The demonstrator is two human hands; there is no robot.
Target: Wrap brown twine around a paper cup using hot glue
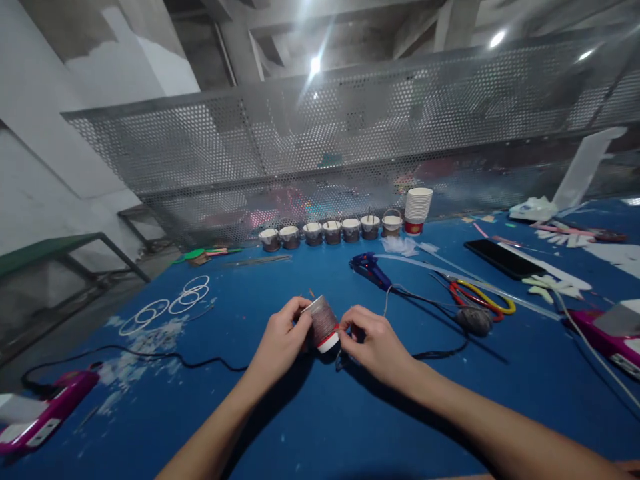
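Observation:
A paper cup [323, 321], mostly wrapped in grey-brown yarn, lies tilted in my left hand [285, 333], whose fingers close around its side. Near one end of the cup a red band and a white strip show bare of yarn. My right hand [367, 337] is pinched at that end, by the red band, and appears to grip the strand of yarn there. A ball of grey yarn [474, 321] sits to the right, beside red-and-yellow-handled scissors [480, 299]. Ahead of my right hand lies a blue glue gun [371, 269].
Several yarn-wrapped cups [351, 230] line the back of the blue table, next to a stack of paper cups [419, 210]. White rings [189, 295] lie left. Right are a black phone [504, 259] and a magenta power strip [607, 337]; another power strip [50, 413] sits front left. Cables cross the table.

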